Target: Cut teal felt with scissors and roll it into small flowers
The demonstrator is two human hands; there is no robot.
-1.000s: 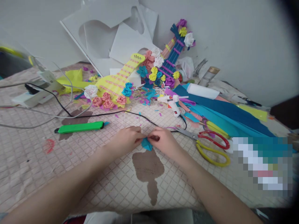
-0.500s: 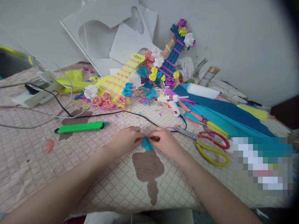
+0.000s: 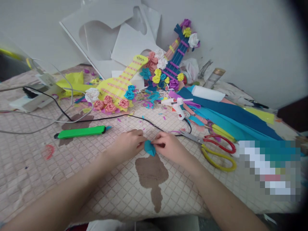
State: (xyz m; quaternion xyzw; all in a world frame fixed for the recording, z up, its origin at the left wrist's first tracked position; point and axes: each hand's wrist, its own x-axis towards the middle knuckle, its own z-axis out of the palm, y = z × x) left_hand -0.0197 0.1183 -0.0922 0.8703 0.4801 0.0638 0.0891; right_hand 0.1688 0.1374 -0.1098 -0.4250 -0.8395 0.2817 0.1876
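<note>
Between my two hands is a small piece of blue paper, folded or creased, with a pointed lower end. My left hand pinches its left edge with thumb and fingers. On the other side, the fingertips of my right hand are closed on its right edge. The piece is held just above the brown worn patch in the quilted table cover. Scissors with one red and one yellow handle lie to the right of my right hand. Left of my left hand rests a green cutter knife.
A white glue gun lies ahead, its black cord crossing the table. Paper-flowered guitar shapes, one yellow and one blue, lean at the back. Blue paper sheets spread right. A power strip sits left.
The blue paper has turned slightly between my fingers and shows more of its face. My right fingers have shifted a little along its edge. The camera view has moved slightly.
</note>
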